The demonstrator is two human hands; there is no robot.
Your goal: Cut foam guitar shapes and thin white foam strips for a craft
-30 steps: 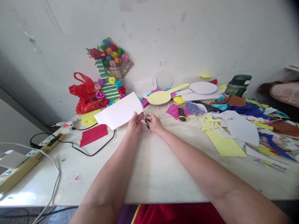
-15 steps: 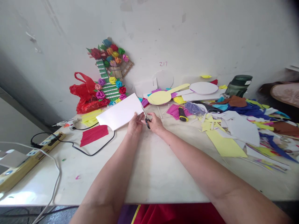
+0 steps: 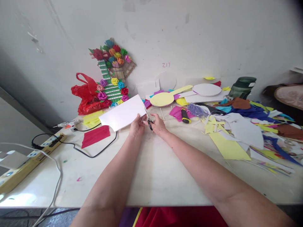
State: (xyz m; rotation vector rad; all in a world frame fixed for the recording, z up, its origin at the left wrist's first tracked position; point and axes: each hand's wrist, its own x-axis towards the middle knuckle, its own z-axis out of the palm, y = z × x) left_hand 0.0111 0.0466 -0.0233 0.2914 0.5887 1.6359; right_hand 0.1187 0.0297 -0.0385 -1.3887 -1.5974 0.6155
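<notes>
A sheet of white card (image 3: 123,114) is pinched near its lower right corner by my left hand (image 3: 137,126), thumb on top. The card is held tilted above the table, and a curved notch shows at its left end. In my right hand (image 3: 158,124) is a pair of scissors (image 3: 150,122) with black handles. Their blades point up and away along the card's right edge; whether they bite into the card is hard to make out. Beneath the card's left end lies a piece of red crepe paper (image 3: 96,136).
A yellow power strip (image 3: 50,143), glue gun (image 3: 68,125) and cables lie left. Behind stand a red plastic bag (image 3: 86,97) and paper-flower craft (image 3: 110,85). Yellow paddle-shaped card (image 3: 162,99), a utility knife (image 3: 185,116), paper scraps (image 3: 246,129) and a green bottle (image 3: 242,87) occupy the right.
The scissor blades stand slightly more open along the card's right edge. Both hands and the card hold almost the same place; the view has shifted very slightly.
</notes>
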